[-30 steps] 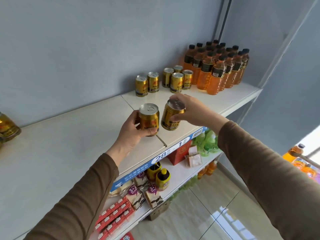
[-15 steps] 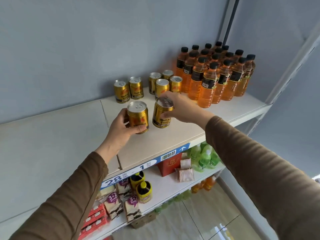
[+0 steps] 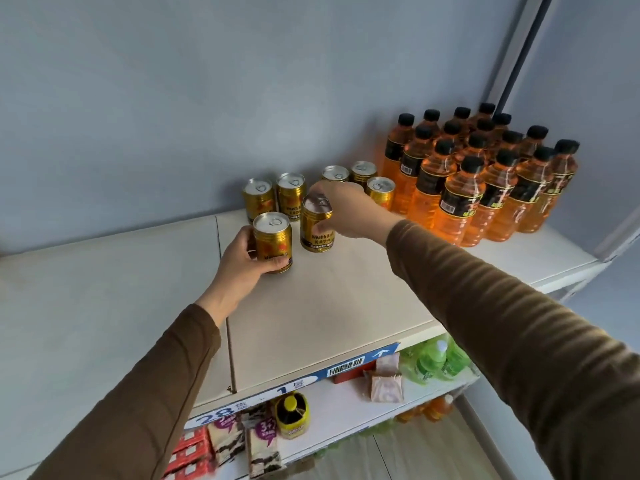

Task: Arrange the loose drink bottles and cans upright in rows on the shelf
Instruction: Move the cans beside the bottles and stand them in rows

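My left hand (image 3: 244, 259) grips a gold can (image 3: 272, 240) upright on the white shelf (image 3: 329, 306). Just right of it, my right hand (image 3: 349, 211) holds a second gold can (image 3: 317, 225) by its upper side, also upright, close to the rows behind. Several gold cans (image 3: 291, 194) stand upright near the wall, partly hidden by my right hand. To their right, several orange bottles (image 3: 481, 181) with black caps stand upright in rows.
The shelf's left part (image 3: 104, 289) and front lie bare. A grey wall (image 3: 242, 98) backs the shelf and a metal post (image 3: 512, 64) rises at the right. A lower shelf (image 3: 332, 400) carries snacks, a yellow jar and green bottles.
Both hands have carried their cans from the shelf's front edge back toward the standing cans, and the cans now sit lower, at the shelf surface. My view has shifted right.
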Tool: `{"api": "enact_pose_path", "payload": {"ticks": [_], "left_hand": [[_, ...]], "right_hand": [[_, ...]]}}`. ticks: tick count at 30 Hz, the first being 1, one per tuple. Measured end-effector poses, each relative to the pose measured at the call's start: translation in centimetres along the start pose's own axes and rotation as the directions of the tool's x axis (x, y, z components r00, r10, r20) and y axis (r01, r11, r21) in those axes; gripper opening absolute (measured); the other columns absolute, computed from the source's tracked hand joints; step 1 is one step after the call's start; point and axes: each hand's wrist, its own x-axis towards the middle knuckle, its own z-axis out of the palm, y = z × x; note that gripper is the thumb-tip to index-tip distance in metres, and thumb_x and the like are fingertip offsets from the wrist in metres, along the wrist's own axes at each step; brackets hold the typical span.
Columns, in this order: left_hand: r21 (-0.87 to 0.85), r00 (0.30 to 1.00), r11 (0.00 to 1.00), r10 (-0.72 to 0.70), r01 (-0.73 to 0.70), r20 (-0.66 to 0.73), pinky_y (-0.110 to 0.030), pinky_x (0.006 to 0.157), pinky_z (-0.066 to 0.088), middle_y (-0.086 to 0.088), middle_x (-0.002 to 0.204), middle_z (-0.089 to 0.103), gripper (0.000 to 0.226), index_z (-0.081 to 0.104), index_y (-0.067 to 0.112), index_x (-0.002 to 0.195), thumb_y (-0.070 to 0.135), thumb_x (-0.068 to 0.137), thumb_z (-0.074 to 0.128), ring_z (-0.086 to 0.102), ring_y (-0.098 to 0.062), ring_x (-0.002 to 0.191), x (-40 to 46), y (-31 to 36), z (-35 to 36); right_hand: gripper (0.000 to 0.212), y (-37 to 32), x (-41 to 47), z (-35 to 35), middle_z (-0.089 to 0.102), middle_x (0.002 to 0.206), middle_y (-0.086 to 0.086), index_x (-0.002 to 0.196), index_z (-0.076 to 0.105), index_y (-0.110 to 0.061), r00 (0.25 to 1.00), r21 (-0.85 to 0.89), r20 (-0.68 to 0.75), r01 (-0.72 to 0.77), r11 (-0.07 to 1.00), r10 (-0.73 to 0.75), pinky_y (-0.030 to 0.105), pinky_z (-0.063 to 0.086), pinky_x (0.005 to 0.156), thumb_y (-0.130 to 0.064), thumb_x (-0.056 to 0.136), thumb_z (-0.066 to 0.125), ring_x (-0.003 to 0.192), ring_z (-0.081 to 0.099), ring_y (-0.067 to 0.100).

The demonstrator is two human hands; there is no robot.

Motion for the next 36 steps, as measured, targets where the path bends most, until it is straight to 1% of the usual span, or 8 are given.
{"api": "enact_pose_path", "payload": {"ticks": [4,10,15,21,28,30,32,36], "left_hand": [[0.016,0.999,1.0,-0.022,0.023,-0.028,-0.019,0.081,0.044,0.019,0.114,0.062,0.073,0.051,0.032,0.124,0.026,0.065,0.092,0.057,0.001,0.108,1.8,-0.7,0.2],[0.036,0.997,0.998,-0.048,0.05,-0.06,-0.018,0.08,0.044,0.021,0.112,0.062,0.074,0.05,0.034,0.123,0.026,0.063,0.094,0.056,0.003,0.105,4.2,-1.2,0.5],[0.065,0.994,0.995,-0.064,0.07,-0.088,-0.016,0.079,0.043,0.021,0.112,0.062,0.078,0.05,0.032,0.125,0.026,0.062,0.094,0.055,0.004,0.105,5.4,-1.5,0.4],[0.1,0.992,0.991,-0.076,0.086,-0.102,-0.015,0.08,0.042,0.015,0.116,0.062,0.082,0.049,0.025,0.132,0.021,0.063,0.094,0.055,0.001,0.104,6.2,-1.5,0.4],[0.143,0.988,0.985,-0.077,0.097,-0.137,-0.011,0.077,0.04,0.024,0.111,0.059,0.08,0.048,0.028,0.13,0.023,0.064,0.093,0.053,0.009,0.1,6.4,-1.3,0.7],[0.164,0.986,0.982,-0.074,0.099,-0.15,-0.011,0.078,0.04,0.023,0.11,0.058,0.079,0.047,0.028,0.128,0.024,0.064,0.093,0.053,0.006,0.1,6.3,-1.1,0.8],[0.187,0.985,0.977,-0.07,0.1,-0.16,-0.014,0.079,0.042,0.019,0.112,0.057,0.078,0.045,0.026,0.126,0.024,0.064,0.093,0.055,-0.002,0.104,6.2,-1.0,0.8],[0.307,0.988,0.947,-0.045,0.089,-0.149,-0.028,0.091,0.045,0.011,0.12,0.059,0.07,0.045,0.027,0.124,0.032,0.07,0.09,0.056,-0.014,0.112,5.6,-0.5,0.8]], "right_hand": [[0.064,0.2,2.5,0.6,0.059,0.118,0.001,0.128,0.053,-0.021,0.999,-0.087,0.016,0.042,0.995,-0.041,0.027,0.033,0.066,-0.037,0.073,0.083,0.1,0.053,0.019],[0.062,0.7,4.9,1.7,0.056,0.117,0.006,0.124,0.054,-0.016,0.991,-0.163,0.082,0.118,0.98,-0.106,0.036,0.047,0.082,-0.036,0.072,0.083,0.103,0.056,0.025],[0.061,1.3,6.0,2.3,0.057,0.114,0.005,0.121,0.054,-0.016,0.983,-0.263,0.084,0.183,0.947,-0.166,0.036,0.038,0.087,-0.045,0.074,0.079,0.101,0.058,0.025],[0.062,1.4,6.7,2.5,0.057,0.115,0.005,0.122,0.053,-0.015,0.979,-0.29,0.07,0.201,0.936,-0.189,0.037,0.038,0.087,-0.046,0.074,0.078,0.103,0.058,0.026],[0.07,1.7,6.9,2.6,0.057,0.119,0.007,0.128,0.048,-0.011,0.982,-0.272,0.04,0.19,0.943,-0.186,0.037,0.038,0.089,-0.045,0.074,0.079,0.108,0.057,0.027],[0.075,1.7,6.8,2.7,0.058,0.121,0.008,0.13,0.045,-0.01,0.983,-0.256,0.028,0.182,0.949,-0.181,0.037,0.039,0.09,-0.045,0.074,0.08,0.109,0.057,0.028],[0.073,1.7,6.7,2.7,0.058,0.12,0.007,0.129,0.046,-0.01,0.983,-0.261,0.029,0.183,0.948,-0.182,0.038,0.04,0.091,-0.045,0.074,0.08,0.109,0.057,0.027],[0.069,1.6,6.6,2.7,0.058,0.118,0.006,0.126,0.048,-0.012,0.983,-0.265,0.034,0.183,0.947,-0.18,0.038,0.041,0.092,-0.046,0.074,0.079,0.108,0.057,0.027]]}}
